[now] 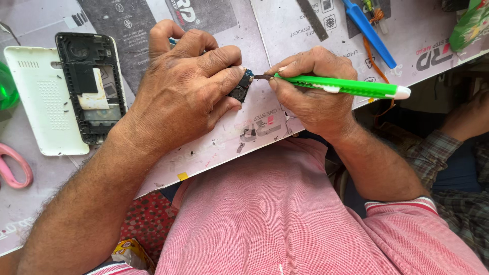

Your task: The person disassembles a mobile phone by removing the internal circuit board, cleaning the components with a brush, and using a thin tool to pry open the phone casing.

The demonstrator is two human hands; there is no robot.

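Two hands work close together over the desk (305, 46), which is covered with printed white sheets. Largest of the loose things is a white back cover (35, 102) at the left, with a black phone frame (91, 86) lying partly on it, opened so that its insides show. A pink scissors handle (14, 165) pokes in at the left edge, and a blue tool (368, 31) lies at the top right. Another person's sleeve (448, 153) rests at the right, apart from the work.

The left hand (183, 86) is curled tight, its fingers (219, 63) pinching a small dark part (241, 85) at their tips, raised just above the desk near its front edge. The right hand (310, 91) grips a green knife (341, 85) like a pen, fingers closed round the front of the handle. Its short metal blade (263, 77) touches the upper edge of the part.

As for progress, the phone is already apart: cover off, frame bare, and this part out of it. The scraping or prying on the part looks under way, not done, as the blade is at its edge. No piece cut free from it can be seen. The frame and cover lie unassembled, so any putting back together is left.
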